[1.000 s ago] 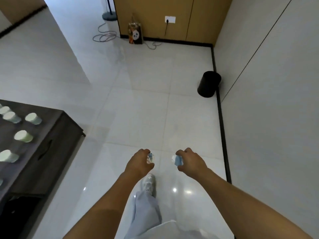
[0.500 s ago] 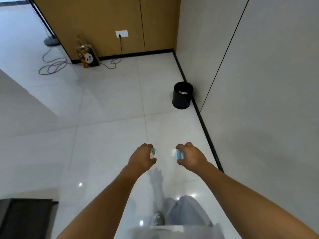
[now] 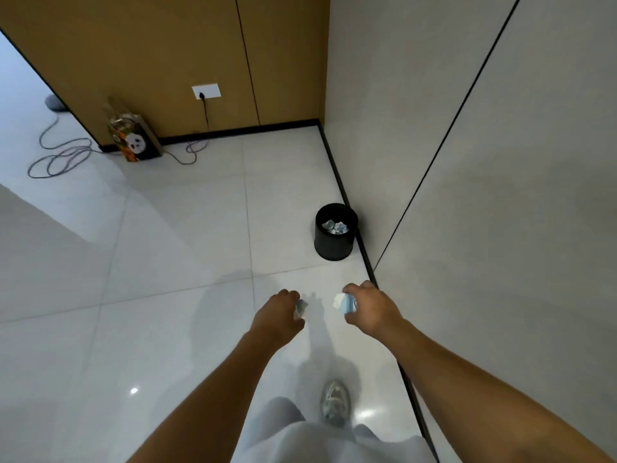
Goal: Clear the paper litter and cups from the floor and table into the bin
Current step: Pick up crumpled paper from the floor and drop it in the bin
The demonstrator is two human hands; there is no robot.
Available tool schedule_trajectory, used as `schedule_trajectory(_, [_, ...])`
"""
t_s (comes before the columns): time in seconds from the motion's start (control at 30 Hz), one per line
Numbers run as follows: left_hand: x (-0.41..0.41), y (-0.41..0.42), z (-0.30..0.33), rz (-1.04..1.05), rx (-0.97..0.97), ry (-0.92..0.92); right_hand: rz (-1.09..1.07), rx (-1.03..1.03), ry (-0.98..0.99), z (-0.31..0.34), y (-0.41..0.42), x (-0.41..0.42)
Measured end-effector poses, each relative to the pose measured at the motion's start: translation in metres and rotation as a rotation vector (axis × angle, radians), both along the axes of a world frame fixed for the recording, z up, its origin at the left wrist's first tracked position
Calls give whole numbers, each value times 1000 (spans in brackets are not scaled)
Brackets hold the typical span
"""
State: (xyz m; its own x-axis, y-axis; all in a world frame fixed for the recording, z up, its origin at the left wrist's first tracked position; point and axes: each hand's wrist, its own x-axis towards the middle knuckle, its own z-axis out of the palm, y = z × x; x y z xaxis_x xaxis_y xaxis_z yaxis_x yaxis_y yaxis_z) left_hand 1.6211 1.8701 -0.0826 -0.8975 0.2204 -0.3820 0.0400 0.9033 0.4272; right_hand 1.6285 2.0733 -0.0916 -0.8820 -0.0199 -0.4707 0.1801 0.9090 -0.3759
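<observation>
Each hand clamps a crumpled paper wad: left hand [image 3: 278,317] on a grey wad [image 3: 300,308], right hand [image 3: 372,307] on a blue-white wad [image 3: 344,302]. The black bin [image 3: 335,242], already holding paper, now sits much nearer ahead, so dropping comes next.

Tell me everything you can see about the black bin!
The black bin is small and round, narrowing a little toward the bottom, with dark matte walls that look like plastic. It stands upright on the pale tiled floor, tucked against the black skirting of the grey wall. It has no lid, and crumpled paper, white and bluish, lies in the bottom. Nothing else touches it; both hands are nearer the camera, short of it.
</observation>
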Motion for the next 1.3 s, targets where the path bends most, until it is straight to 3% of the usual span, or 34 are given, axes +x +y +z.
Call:
schedule_trajectory(0.23, [-127,25,-16,-28,-37,-45,41,7,-32,-15,24,-129])
schedule_trajectory(0.53, [-331,48,-50,-180,-120,-103,-62,-26,-70,-43,46,-308])
schedule_trajectory(0.8, [-456,89,-72,-268,-163,-152,-119,-41,-114,-68,73,-413])
schedule_trajectory(1.3, [-572,136,-230,-139,-201,-187,-56,-6,-248,-264,105,-592])
